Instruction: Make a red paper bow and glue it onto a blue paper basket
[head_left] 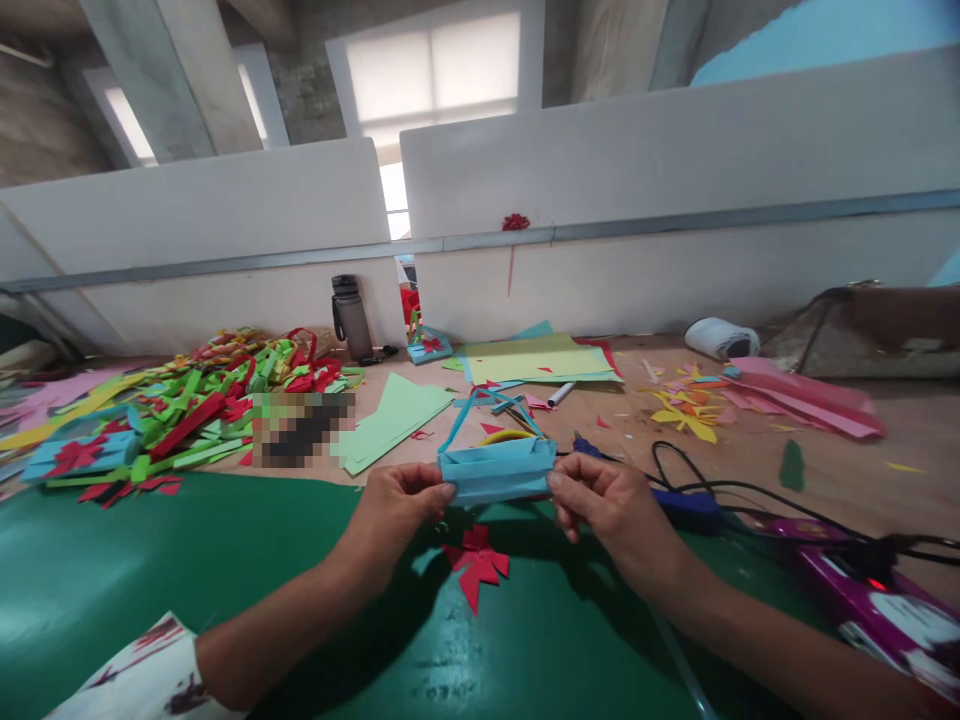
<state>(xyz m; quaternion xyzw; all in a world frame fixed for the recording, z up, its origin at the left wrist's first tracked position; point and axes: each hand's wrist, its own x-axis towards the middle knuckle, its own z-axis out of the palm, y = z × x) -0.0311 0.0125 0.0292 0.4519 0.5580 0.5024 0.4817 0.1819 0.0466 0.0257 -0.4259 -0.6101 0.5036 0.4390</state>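
Observation:
A small light-blue folded paper basket [496, 470] with a thin paper handle hangs level in the air between my two hands. My left hand [401, 505] pinches its left end between thumb and fingers. At the opposite end, my right hand [600, 490] pinches the right edge the same way. Just below the basket, a red paper flower [477, 562] with pointed petals lies on the green mat [315, 620]. Directly behind the basket, partly covered by it, shows something yellow and curved that I cannot make out.
Green and red paper strips [225, 390] heap up at the left, near another blue basket [82, 455]. Behind are coloured sheets [532, 362], a grey bottle [351, 318] and a white roll [721, 338]. Black cables [787, 495] run to a purple power strip [862, 590] on the right.

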